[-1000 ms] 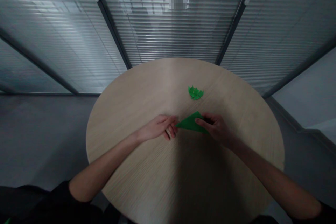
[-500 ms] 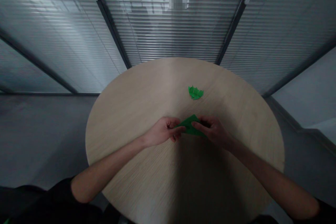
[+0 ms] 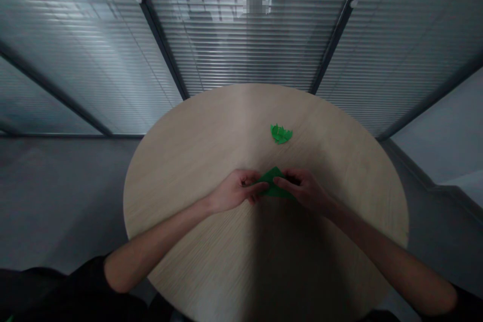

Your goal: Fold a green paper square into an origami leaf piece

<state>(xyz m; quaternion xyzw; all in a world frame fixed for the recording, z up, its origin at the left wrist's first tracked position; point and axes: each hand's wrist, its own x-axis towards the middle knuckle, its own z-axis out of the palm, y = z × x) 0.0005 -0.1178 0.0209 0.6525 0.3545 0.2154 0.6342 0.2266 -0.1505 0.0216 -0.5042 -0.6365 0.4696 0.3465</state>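
A folded piece of green paper (image 3: 276, 188) is held between my two hands above the table. My left hand (image 3: 241, 189) pinches its left corner, thumb lying on the upper face and fingers curled beneath. On the other side, my right hand (image 3: 304, 188) grips the right part, with its thumb pressed on top near the middle. The paper's peak points away from me and its lower edge looks straight. Farther back lies a small heap of green paper scraps (image 3: 281, 134), apart from both hands.
The round wooden table (image 3: 196, 151) fills the middle of the view. Behind it stands a glass partition with blinds (image 3: 245, 50) and dark frame posts. Grey floor (image 3: 68, 186) shows at the left.
The paper has shifted and turned very slightly, its peak now a little farther left. Both hands keep their hold, and the scraps stay where they were.
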